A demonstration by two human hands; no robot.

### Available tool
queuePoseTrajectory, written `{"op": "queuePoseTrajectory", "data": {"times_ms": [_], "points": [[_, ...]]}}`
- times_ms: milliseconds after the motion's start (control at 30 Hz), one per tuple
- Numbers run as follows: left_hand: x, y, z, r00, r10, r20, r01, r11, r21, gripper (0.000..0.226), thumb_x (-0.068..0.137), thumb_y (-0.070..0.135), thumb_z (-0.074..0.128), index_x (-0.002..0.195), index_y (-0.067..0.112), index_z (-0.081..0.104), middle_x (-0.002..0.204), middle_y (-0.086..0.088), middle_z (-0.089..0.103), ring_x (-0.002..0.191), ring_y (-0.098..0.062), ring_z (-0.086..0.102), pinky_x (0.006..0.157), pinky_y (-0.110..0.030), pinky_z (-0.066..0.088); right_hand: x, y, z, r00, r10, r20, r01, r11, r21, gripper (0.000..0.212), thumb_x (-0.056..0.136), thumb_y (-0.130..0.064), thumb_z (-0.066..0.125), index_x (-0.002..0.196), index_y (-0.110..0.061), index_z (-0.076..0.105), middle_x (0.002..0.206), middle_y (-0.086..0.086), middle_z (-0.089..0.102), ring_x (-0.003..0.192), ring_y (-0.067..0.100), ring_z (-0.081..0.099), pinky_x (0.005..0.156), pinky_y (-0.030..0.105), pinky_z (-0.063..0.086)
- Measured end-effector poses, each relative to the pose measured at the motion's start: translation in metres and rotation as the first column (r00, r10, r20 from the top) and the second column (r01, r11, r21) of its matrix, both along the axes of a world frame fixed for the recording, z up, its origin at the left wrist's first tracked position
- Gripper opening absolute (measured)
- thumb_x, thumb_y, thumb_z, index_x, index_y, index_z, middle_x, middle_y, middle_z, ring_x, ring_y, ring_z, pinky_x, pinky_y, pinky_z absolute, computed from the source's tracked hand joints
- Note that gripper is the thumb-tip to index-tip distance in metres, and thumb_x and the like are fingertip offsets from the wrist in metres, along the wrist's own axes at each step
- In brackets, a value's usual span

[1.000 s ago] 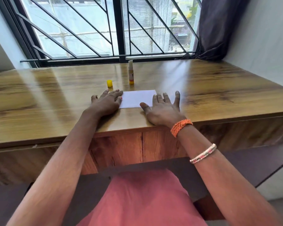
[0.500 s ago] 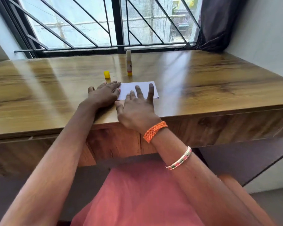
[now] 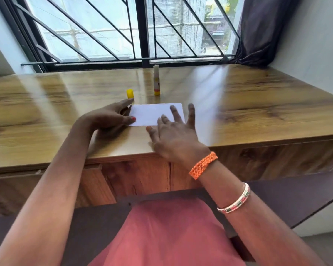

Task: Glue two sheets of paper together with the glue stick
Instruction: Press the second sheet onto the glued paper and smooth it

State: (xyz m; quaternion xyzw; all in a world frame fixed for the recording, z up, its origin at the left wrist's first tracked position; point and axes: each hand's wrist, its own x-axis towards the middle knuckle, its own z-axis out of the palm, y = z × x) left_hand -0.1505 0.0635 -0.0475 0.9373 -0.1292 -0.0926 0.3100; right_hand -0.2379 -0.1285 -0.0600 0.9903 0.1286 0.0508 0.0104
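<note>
A white paper (image 3: 152, 113) lies flat on the wooden desk (image 3: 258, 104) near its front edge; I cannot tell whether it is one sheet or two stacked. My left hand (image 3: 112, 117) rests at the paper's left edge with its fingertips on the sheet. My right hand (image 3: 173, 129) lies flat over the paper's right part, fingers spread and straight. Behind the paper an uncapped glue stick (image 3: 156, 81) stands upright. Its yellow cap (image 3: 129, 93) stands to the left of it, just beyond my left fingertips.
A barred window (image 3: 142, 31) runs along the desk's far edge. A dark curtain (image 3: 258, 29) hangs at the back right beside a white wall. My lap in a pink garment (image 3: 167, 237) is below the desk front.
My right hand slid left from the paper's right edge onto the sheet, then back toward its right part. The left hand stayed at the left edge, now raised more onto its fingertips.
</note>
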Motion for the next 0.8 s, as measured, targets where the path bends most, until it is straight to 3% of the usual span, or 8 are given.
{"op": "queuePoseTrajectory", "data": {"times_ms": [100, 167, 233, 367, 467, 567, 700, 800], "points": [[0.003, 0.001, -0.005, 0.998, 0.045, 0.031, -0.046, 0.998, 0.032, 0.087, 0.08, 0.042, 0.066, 0.149, 0.032, 0.013, 0.155, -0.002, 0.027, 0.138, -0.014, 0.029, 0.112, -0.024, 0.02, 0.007, 0.021, -0.004, 0.993, 0.121, -0.003, -0.121, 0.992, 0.015, 0.065, 0.098, -0.05, 0.013, 0.151, -0.012, 0.018, 0.16, 0.001, 0.015, 0.148, 0.019, -0.011, 0.105, 0.056, -0.029], [0.003, 0.006, -0.006, 0.994, 0.093, 0.051, -0.099, 0.988, 0.115, 0.107, 0.055, 0.078, 0.059, 0.143, 0.049, 0.005, 0.154, -0.001, 0.029, 0.14, -0.024, 0.029, 0.118, -0.038, 0.021, 0.019, 0.023, 0.0, 0.982, 0.18, -0.048, -0.176, 0.981, 0.082, 0.062, 0.099, -0.049, 0.013, 0.151, -0.016, 0.017, 0.16, -0.002, 0.016, 0.148, 0.017, -0.01, 0.106, 0.056, -0.026], [0.008, 0.014, -0.01, 0.991, 0.123, 0.059, -0.131, 0.978, 0.16, 0.121, 0.036, 0.095, 0.045, 0.14, 0.055, 0.0, 0.154, 0.0, 0.029, 0.141, -0.028, 0.028, 0.117, -0.043, 0.022, 0.036, 0.018, 0.006, 0.963, 0.244, -0.113, -0.233, 0.967, 0.104, 0.058, 0.1, -0.048, 0.012, 0.152, -0.022, 0.016, 0.16, -0.005, 0.014, 0.148, 0.016, -0.01, 0.109, 0.058, -0.024], [0.005, 0.011, -0.004, 0.996, 0.09, 0.016, -0.091, 0.984, 0.15, 0.131, 0.037, 0.091, 0.051, 0.145, 0.044, -0.006, 0.156, -0.002, 0.024, 0.141, -0.022, 0.029, 0.118, -0.035, 0.02, 0.065, 0.01, 0.014, 0.92, 0.322, -0.224, -0.313, 0.947, 0.079, 0.057, 0.098, -0.054, 0.006, 0.151, -0.035, 0.012, 0.16, -0.01, 0.007, 0.148, 0.017, -0.012, 0.109, 0.057, -0.024], [0.007, 0.008, 0.0, 0.996, 0.06, -0.061, -0.053, 0.993, 0.102, 0.122, 0.062, 0.061, 0.067, 0.147, 0.028, -0.014, 0.158, -0.004, 0.016, 0.142, -0.016, 0.024, 0.106, -0.015, 0.019, 0.078, 0.017, 0.014, 0.908, 0.341, -0.244, -0.335, 0.94, 0.069, 0.057, 0.095, -0.06, 0.004, 0.149, -0.042, 0.009, 0.161, -0.008, 0.003, 0.147, 0.019, -0.015, 0.109, 0.057, -0.024], [0.008, 0.008, 0.0, 0.996, 0.051, -0.068, -0.048, 0.997, 0.057, 0.11, 0.083, 0.035, 0.065, 0.144, 0.02, -0.025, 0.159, -0.005, 0.007, 0.144, -0.015, 0.02, 0.096, -0.004, 0.016, 0.089, 0.027, 0.013, 0.908, 0.34, -0.245, -0.335, 0.94, 0.064, 0.056, 0.094, -0.062, 0.005, 0.148, -0.046, 0.004, 0.161, -0.006, -0.003, 0.146, 0.019, -0.018, 0.11, 0.056, -0.023], [0.001, 0.006, 0.003, 0.997, 0.051, -0.057, -0.045, 0.992, 0.115, 0.138, 0.044, 0.073, 0.054, 0.137, 0.026, -0.037, 0.159, 0.0, 0.01, 0.143, -0.017, 0.024, 0.118, -0.028, 0.018, 0.102, 0.033, 0.012, 0.911, 0.306, -0.276, -0.298, 0.952, 0.071, 0.057, 0.093, -0.063, 0.003, 0.147, -0.046, -0.001, 0.161, -0.003, -0.01, 0.145, 0.019, -0.021, 0.111, 0.055, -0.021], [0.002, 0.007, 0.0, 0.998, 0.052, -0.025, -0.047, 0.983, 0.178, 0.14, 0.039, 0.088, 0.047, 0.137, 0.031, -0.036, 0.159, 0.006, 0.01, 0.144, -0.019, 0.023, 0.119, -0.038, 0.02, 0.109, 0.033, 0.012, 0.911, 0.285, -0.297, -0.259, 0.958, 0.126, 0.059, 0.091, -0.067, 0.0, 0.147, -0.048, 0.001, 0.161, -0.004, -0.009, 0.145, 0.018, -0.021, 0.112, 0.055, -0.02]]}}
